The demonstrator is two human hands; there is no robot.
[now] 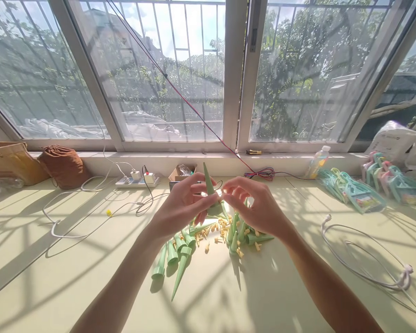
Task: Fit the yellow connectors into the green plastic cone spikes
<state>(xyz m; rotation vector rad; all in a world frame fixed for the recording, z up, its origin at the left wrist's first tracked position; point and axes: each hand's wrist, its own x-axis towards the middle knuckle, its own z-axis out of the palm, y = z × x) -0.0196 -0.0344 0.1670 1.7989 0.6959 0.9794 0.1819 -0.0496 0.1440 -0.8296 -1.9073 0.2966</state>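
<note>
Raised over the table, my left hand (187,199) grips a green plastic spike (208,180), its point upward. My right hand (251,199) is closed in a pinch beside the spike's lower part; whatever lies between its fingertips is too small to make out. Below both hands is a heap of small yellow plastic pieces (223,227). Several green cone-shaped spikes (182,270) lie to the left of that heap, some with their wide hollow ends showing. More green spikes (234,240) are piled at its right, one standing upright.
Along the windowsill side are a brown drawstring bag (64,164), a power strip (137,180) with cords, a small cardboard box (182,172), a clear bottle (318,162) and teal packaged items (353,187). A coiled white cable (367,254) lies at right.
</note>
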